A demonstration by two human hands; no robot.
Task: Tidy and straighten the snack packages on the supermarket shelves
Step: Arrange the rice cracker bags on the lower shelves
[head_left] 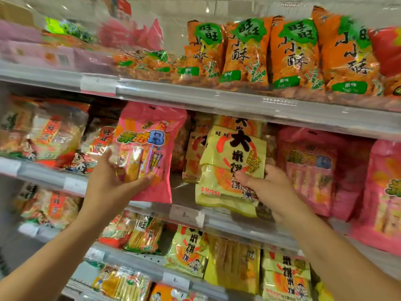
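The pink snack bag [149,153] stands upright at the middle shelf's [238,222] front, gripped low by the left hand [112,181]; the right hand [271,190] clasps the yellow cracker pack [230,168] just right of it.

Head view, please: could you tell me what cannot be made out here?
- Price tags on the shelf rail: print too small and blurred to read.
- Top-left packages: smeared by motion blur, so brand unreadable.
- Back of the pink bag held by the left hand: faces away.
- Right hand fingers: hidden behind the yellow bag.
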